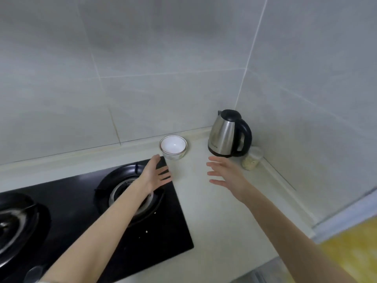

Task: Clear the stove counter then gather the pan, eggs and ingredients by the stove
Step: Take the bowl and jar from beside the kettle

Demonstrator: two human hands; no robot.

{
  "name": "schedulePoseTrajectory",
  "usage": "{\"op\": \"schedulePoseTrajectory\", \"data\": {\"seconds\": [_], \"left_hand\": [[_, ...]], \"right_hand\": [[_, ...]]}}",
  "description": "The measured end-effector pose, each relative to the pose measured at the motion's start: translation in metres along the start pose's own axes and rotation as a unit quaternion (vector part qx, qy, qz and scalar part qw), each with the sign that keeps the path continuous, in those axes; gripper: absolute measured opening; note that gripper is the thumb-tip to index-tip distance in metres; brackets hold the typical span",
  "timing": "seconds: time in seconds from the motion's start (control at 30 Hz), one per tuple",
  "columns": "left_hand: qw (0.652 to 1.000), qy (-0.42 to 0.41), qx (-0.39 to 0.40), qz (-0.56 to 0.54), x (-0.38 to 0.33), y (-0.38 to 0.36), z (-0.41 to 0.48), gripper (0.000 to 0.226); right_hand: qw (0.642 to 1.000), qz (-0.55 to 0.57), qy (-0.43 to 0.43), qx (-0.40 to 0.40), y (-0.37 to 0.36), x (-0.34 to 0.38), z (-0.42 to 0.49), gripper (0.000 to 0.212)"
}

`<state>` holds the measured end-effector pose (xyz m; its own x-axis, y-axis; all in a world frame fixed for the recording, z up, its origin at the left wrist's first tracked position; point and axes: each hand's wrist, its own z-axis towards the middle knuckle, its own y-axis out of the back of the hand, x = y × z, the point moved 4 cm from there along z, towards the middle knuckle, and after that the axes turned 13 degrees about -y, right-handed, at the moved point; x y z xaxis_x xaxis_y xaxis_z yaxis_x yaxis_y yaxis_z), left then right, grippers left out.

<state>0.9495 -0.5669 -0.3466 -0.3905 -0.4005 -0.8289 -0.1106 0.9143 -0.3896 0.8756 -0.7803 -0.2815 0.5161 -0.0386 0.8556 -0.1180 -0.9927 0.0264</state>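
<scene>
My left grip hovers wide, fingers spread and holding nothing, over the far right corner of the black glass stove. My right grip is just as wide and empty, fingers splayed above the pale bench, apart from the left grip with bare bench between them. Whether either grip touches the surface below it I cannot tell.

Just beyond the left grip's fingertips stand nested white bowls with a thin gold line, on the bench beside the stove's corner and close to the tiled wall. Just beyond the right grip stands a steel kettle with a black lid and handle, upright in the corner. To the right of that grip, against the kettle's base, sits a clear tub of pale grains.

Under my left forearm lies the right burner. A second burner sits well to the left of both grips.
</scene>
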Motion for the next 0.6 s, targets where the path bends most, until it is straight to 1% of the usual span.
{"op": "schedulePoseTrajectory", "data": {"seconds": [0.07,0.13,0.27,0.47,0.6], "left_hand": [[0.998,0.046,-0.023,-0.044,0.006,-0.002,0.036,0.056],[0.993,0.082,-0.039,-0.081,0.01,-0.006,0.069,0.057],[0.983,0.111,-0.066,-0.127,0.024,-0.011,0.12,0.065],[0.973,0.097,-0.093,-0.185,0.041,-0.016,0.174,0.058],[0.981,0.05,-0.108,-0.15,0.051,-0.013,0.195,0.057]], "right_hand": [[1.0,0.0,-0.011,0.003,0.002,0.007,0.029,0.024],[1.0,0.0,-0.023,0.003,0.004,0.013,0.06,0.024],[0.999,0.001,-0.045,-0.003,0.007,0.019,0.112,0.027],[0.997,0.013,-0.071,-0.011,0.008,0.014,0.167,0.021],[0.996,0.007,-0.085,-0.021,0.01,0.004,0.19,0.017]]}}
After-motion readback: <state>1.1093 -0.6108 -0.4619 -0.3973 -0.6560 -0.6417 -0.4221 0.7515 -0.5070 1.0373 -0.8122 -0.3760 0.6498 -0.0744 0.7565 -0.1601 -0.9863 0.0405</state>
